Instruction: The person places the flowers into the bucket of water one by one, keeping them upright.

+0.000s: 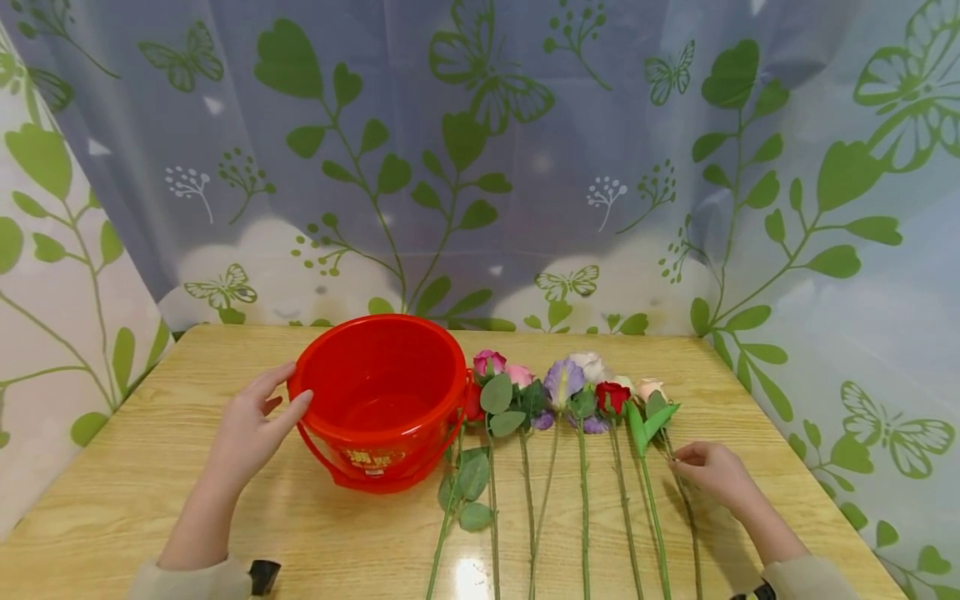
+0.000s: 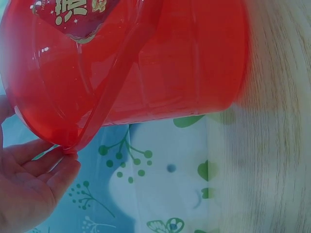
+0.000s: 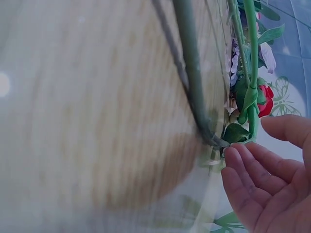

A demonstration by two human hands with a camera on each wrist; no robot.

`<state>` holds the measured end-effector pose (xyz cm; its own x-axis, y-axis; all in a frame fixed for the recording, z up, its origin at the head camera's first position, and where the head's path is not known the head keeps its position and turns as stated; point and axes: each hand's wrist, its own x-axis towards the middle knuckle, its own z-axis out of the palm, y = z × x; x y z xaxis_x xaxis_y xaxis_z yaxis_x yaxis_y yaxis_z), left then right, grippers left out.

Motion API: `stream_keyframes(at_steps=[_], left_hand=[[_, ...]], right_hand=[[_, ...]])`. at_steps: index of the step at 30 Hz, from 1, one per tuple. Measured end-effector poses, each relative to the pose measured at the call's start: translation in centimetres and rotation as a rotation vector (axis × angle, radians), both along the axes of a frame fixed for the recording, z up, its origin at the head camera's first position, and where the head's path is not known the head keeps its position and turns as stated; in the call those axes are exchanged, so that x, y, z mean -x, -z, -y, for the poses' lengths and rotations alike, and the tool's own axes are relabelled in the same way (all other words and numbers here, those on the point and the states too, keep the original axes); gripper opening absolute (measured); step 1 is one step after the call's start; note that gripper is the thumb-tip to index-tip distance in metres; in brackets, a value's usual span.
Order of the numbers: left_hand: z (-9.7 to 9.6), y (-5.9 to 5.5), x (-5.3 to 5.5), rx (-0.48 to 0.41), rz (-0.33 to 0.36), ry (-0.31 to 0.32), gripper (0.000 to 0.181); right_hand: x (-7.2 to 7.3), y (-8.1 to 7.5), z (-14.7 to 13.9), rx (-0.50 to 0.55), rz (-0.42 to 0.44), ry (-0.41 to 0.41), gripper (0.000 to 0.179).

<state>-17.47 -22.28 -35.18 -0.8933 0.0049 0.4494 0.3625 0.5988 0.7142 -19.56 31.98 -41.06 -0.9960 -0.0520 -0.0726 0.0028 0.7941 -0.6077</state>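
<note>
A red plastic bucket (image 1: 352, 354) with gold lettering stands upright on the table, left of centre. My left hand (image 1: 251, 429) holds its left rim, and in the left wrist view the fingertips (image 2: 65, 172) touch the handle joint. To the right lies a row of artificial flowers, stems toward me. The rightmost is a peach rose (image 1: 651, 388) with a brown-green stem (image 1: 687, 508). Beside that stem is my right hand (image 1: 712, 473). In the right wrist view its fingers (image 3: 238, 165) touch the stem, while the thumb stays apart from them.
Next to the peach rose lie a green-leaved stem (image 1: 649, 500), a red rose (image 1: 612, 397), a purple iris (image 1: 563, 382) and several pink and white blooms. Behind the wooden table (image 1: 330, 542) hangs a curtain (image 1: 480, 200) with leaves and butterflies.
</note>
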Motion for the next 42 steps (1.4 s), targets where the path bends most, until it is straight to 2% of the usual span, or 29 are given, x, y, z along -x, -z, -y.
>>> stream_keyframes(at_steps=[7,17,28,42], left_hand=[[-0.1,0.1,0.0,-0.001,-0.006,-0.003,0.045],[-0.1,0.1,0.1,-0.003,-0.010,-0.012,0.044],[-0.1,0.2,0.1,-0.011,-0.015,-0.009,0.043],[-0.1,0.2,0.0,-0.001,-0.015,-0.011,0.043]], right_hand=[[0.3,0.5,-0.4,0.072,0.024,0.025,0.033],[0.8,1.0,-0.6,0.189,0.115,0.058,0.032],[1.7,1.2,-0.9,0.204,0.178,0.083,0.030],[1.6,1.4,-1.2,0.263,0.177,0.076,0.022]])
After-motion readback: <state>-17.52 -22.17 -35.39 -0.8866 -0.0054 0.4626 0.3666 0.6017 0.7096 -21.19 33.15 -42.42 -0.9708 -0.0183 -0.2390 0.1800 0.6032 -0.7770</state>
